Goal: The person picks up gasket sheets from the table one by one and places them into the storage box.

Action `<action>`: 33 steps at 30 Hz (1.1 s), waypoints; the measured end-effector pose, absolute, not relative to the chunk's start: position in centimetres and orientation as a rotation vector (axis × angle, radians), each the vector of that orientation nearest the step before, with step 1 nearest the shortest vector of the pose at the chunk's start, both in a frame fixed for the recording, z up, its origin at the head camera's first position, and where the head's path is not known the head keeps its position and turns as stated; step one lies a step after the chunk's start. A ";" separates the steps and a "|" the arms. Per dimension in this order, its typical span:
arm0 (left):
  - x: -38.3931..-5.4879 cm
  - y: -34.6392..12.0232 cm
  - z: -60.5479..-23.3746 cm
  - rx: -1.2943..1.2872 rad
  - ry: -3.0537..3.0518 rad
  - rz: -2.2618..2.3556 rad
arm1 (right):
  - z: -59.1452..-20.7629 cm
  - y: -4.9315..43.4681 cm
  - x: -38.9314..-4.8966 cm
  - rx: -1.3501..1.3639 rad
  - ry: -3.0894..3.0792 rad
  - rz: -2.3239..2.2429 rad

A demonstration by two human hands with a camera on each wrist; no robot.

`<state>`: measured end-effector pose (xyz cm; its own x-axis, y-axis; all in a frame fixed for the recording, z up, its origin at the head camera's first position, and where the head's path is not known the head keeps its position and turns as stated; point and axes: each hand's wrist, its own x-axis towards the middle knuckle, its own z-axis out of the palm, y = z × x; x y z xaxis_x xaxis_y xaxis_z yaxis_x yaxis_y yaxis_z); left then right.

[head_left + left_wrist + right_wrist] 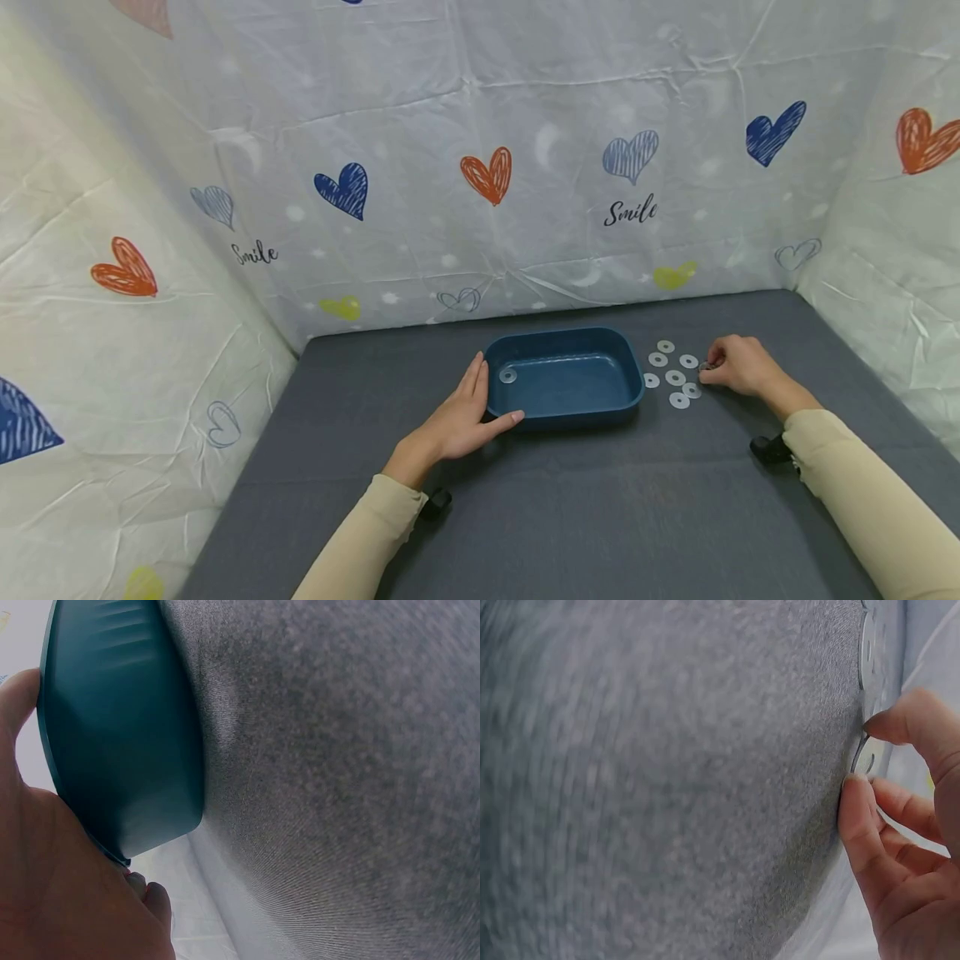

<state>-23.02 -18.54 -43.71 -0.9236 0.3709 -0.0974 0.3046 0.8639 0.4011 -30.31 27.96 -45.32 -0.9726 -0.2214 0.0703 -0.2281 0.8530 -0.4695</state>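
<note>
A blue rectangular tray (581,385) stands on the grey cloth, with one metal washer (507,375) lying inside near its left end. My left hand (456,422) rests against the tray's near left corner, fingers straight along the left side and thumb over the near rim. To the right of the tray, several flat round washers (676,378) lie loosely grouped. At the right edge of that group, my right hand (744,367) pinches a washer (867,756) between thumb and finger, close to the cloth.
Grey cloth (570,517) covers the table. A white curtain (405,125) printed with hearts hangs behind it and along both sides. Each wrist carries a small black device, such as the one by the right sleeve (862,492).
</note>
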 end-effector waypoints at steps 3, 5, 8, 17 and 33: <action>-23.1 -18.6 -43.8 0.525 2.867 0.578 | -45.3 28.0 -30.3 0.343 -3.021 0.772; -23.1 -18.5 -43.8 0.519 2.866 0.577 | -45.4 28.0 -30.2 0.330 -3.024 0.776; -23.2 -18.5 -43.9 0.516 2.867 0.573 | -45.5 28.2 -30.1 0.341 -3.013 0.785; -23.2 -18.5 -44.0 0.510 2.859 0.575 | -45.5 29.0 -29.2 0.354 -2.953 0.947; -23.3 -18.5 -43.9 0.508 2.853 0.588 | -44.5 27.8 -27.4 0.437 -2.783 0.965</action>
